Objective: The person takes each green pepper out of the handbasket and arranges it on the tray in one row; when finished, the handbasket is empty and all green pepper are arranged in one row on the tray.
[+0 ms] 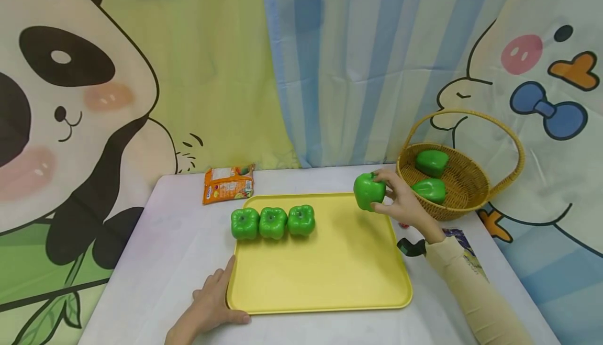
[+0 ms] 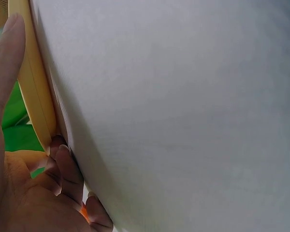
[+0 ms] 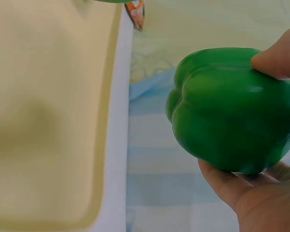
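Gripping a pepper (image 1: 367, 192) in right hand (image 1: 402, 202) above the tray (image 1: 325, 269) toward two o'clock; bracing its eight-o'clock corner with widely spread left hand (image 1: 214, 295), probably for steadiness, with contact partly hidden.

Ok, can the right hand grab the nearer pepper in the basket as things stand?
Probably not yet: the right hand grips another pepper. Once free, it likely could, as nothing lies over the nearer pepper and the basket is open-topped.
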A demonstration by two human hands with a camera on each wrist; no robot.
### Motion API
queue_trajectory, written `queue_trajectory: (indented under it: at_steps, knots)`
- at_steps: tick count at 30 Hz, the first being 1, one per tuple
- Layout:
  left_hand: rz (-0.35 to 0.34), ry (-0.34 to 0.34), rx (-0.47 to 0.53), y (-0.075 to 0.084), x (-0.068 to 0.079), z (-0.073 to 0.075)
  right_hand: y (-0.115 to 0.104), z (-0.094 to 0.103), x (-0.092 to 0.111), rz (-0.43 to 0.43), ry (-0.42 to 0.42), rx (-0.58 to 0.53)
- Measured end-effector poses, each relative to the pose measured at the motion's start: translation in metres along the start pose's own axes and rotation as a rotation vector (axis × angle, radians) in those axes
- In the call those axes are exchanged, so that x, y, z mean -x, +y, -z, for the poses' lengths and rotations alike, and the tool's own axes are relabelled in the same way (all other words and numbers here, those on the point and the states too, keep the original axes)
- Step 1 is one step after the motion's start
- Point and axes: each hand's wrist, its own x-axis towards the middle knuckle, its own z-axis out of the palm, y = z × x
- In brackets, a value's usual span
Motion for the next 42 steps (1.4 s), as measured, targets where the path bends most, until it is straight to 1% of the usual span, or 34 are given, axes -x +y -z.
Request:
queue_trajectory:
  at_steps: [2, 9, 11, 12, 16, 19, 21, 24, 26, 29, 33, 36, 38, 42]
  knots:
    - [0.004, -0.001, -0.001, 0.001, 0.0, 0.001, 0.001, -0.005, 0.001, -0.003, -0.013, -0.006]
    - [0.01, -0.003, -0.009, 0.001, 0.001, 0.0, 0.001, -0.022, 0.003, -0.097, -0.05, -0.057]
    - [0.014, -0.006, -0.011, 0.001, 0.001, 0.0, 0.001, -0.025, 0.003, -0.105, -0.054, -0.05]
    - [0.017, -0.008, -0.01, 0.002, 0.001, 0.0, 0.001, -0.027, 0.002, -0.103, -0.054, -0.043]
    - [0.015, -0.006, -0.013, 0.002, 0.001, 0.0, -0.002, -0.035, 0.002, -0.05, -0.038, -0.022]
    - [0.012, -0.002, -0.014, 0.001, 0.001, 0.0, -0.013, -0.039, 0.002, 0.006, -0.025, -0.055]
    - [0.01, 0.0, -0.015, 0.001, 0.002, 0.0, -0.022, -0.041, 0.002, 0.024, -0.021, -0.092]
    - [0.01, 0.003, -0.016, 0.001, 0.002, 0.0, -0.032, -0.043, 0.001, 0.035, -0.021, -0.12]
    - [0.012, 0.003, -0.017, 0.002, 0.001, 0.0, -0.032, -0.047, 0.001, 0.029, -0.024, -0.118]
    - [0.019, -0.002, -0.017, 0.002, 0.0, -0.001, -0.018, -0.054, 0.002, 0.015, -0.024, -0.081]
    - [0.036, -0.013, -0.014, 0.001, -0.002, -0.002, 0.004, -0.063, 0.006, -0.02, -0.035, 0.02]
    - [0.035, -0.014, -0.009, 0.0, -0.002, -0.003, 0.012, -0.066, 0.01, -0.021, -0.053, 0.073]
    - [0.022, -0.011, -0.007, -0.001, -0.001, -0.003, 0.016, -0.067, 0.011, -0.006, -0.067, 0.08]
    - [0.008, -0.009, -0.005, -0.001, 0.0, -0.001, 0.022, -0.071, 0.015, -0.002, -0.111, 0.033]
